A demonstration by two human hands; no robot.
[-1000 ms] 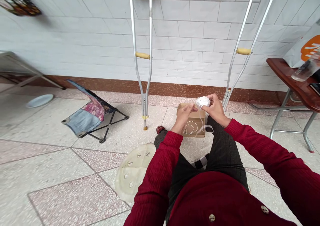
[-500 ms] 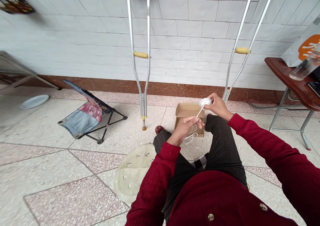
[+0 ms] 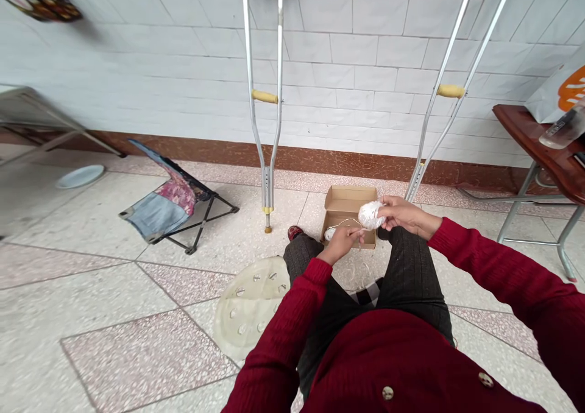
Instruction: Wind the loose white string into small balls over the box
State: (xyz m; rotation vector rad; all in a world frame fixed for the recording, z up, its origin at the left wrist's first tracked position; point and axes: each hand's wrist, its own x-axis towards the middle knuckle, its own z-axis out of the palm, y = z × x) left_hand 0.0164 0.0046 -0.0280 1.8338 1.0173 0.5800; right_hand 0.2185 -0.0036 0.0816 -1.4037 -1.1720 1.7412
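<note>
A white tile wall (image 3: pixel 347 47) stands behind everything, and a speckled stone floor (image 3: pixel 114 352) runs up to it. On the right there is one dark wood desk (image 3: pixel 525 127), which carries one paper bag (image 3: pixel 548 99) and one clear bottle (image 3: pixel 564 130). Two metal crutches (image 3: pixel 265 96) (image 3: pixel 439 90) lean on the wall, one on each side of the person. On the floor at left lies one folding stool (image 3: pixel 178 209) with a cloth seat, and further left one pale plate (image 3: pixel 80 176). One round plastic pad (image 3: pixel 249 306) with holes lies near the person's left knee.

In front of the knees stands one open cardboard box (image 3: pixel 347 200). The right hand (image 3: pixel 404 213) is closed around one white ball (image 3: pixel 371 215), and it holds this ball just above the box's near part; from this view I cannot tell if the ball touches the box. The left hand (image 3: pixel 342 244) is curled, with its fingers close together just beside the ball. One thin white thread (image 3: pixel 347 221) runs across the box from the ball toward a small white bit (image 3: pixel 329 234) inside the box; it is too thin to tell if the left hand pinches it.

The work in hand seems to be handling this thread around the ball. The next move, in my judgement, calls for keeping the thread tight and the ball steady.
</note>
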